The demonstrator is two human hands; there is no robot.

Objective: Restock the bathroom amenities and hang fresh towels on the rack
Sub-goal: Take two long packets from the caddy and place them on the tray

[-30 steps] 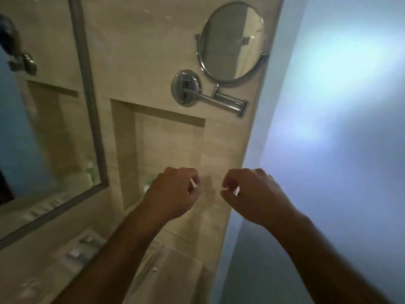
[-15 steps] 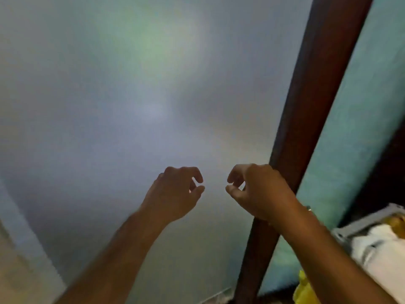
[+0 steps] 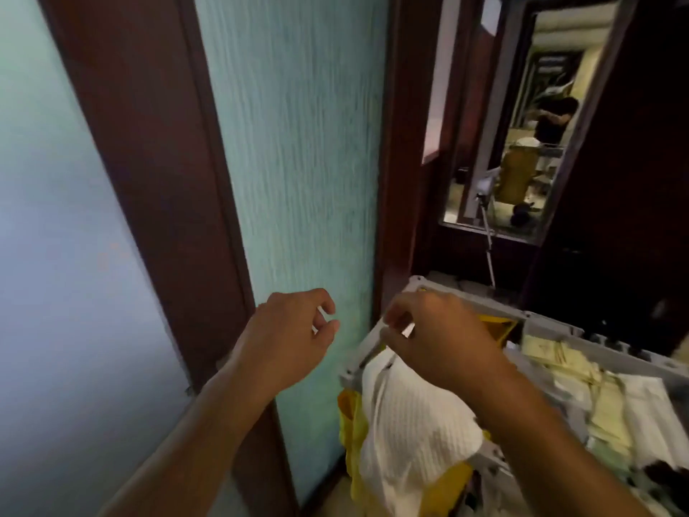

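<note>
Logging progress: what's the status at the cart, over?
Left hand and right hand empty, fingers loosely curled. White towel draped over yellow bag; amenity packets in grey cart tray. Nothing blocks the reach.

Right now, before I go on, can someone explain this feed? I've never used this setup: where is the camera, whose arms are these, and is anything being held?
There is no machine here. The single picture comes from a camera worn on a person's head, looking forward and down, and the two bare arms are that person's. The left hand is in front of a frosted glass panel set in a dark wooden frame. The right hand is above the grey rim of a housekeeping cart. Both hands are loosely curled and hold nothing that I can see. In the cart lie a white waffle-weave towel over a yellow bag, and pale amenity packets.
</note>
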